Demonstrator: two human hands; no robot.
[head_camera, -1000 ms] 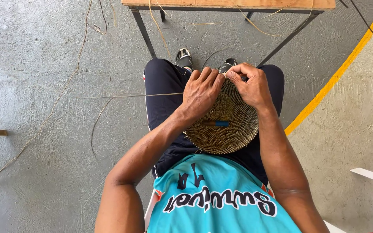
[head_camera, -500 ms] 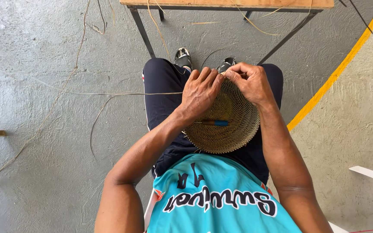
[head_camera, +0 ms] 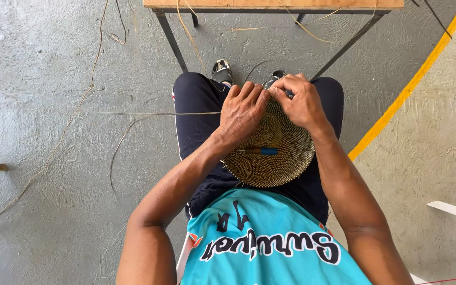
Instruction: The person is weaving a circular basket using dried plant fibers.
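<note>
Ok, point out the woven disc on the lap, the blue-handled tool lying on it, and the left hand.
woven disc (head_camera: 275, 169), head view, on its bare lower coils.
blue-handled tool (head_camera: 266, 151), head view, on the blue handle.
left hand (head_camera: 242, 110), head view, on the back of the hand, at the disc's far edge.

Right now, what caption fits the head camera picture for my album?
Both hands, left hand and right hand, work the far rim of a round woven disc on the lap.

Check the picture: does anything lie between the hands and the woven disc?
Nothing visible does. The left hand rests flat on the disc, and the right hand pinches its far rim. A blue-handled tool lies on the disc, nearer the body.
</note>
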